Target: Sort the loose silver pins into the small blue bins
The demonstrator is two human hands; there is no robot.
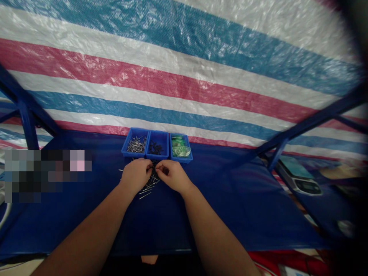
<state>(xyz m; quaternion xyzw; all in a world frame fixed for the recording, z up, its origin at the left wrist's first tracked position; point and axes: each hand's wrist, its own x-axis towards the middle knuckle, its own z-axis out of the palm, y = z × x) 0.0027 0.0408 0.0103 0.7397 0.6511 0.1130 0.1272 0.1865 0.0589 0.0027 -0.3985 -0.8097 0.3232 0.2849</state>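
My left hand (136,173) and my right hand (171,174) meet fingertip to fingertip just in front of the bins. Both are closed in a pinch; a small dark piece shows between them, too small to make out. Thin metal pins (147,189) lie scattered on the blue table under and around my hands. Behind stand three blue bins: the left bin (124,150) holds many metal pins, the middle bin (157,156) small dark pieces, and the right bin (189,158) green and clear plastic packets (180,147).
The blue table (230,207) has blue metal frame bars (304,124) at both sides. A striped plastic sheet (178,86) hangs behind it. At the right, beyond the table edge, sits a scale (306,186). The left side is partly pixelated.
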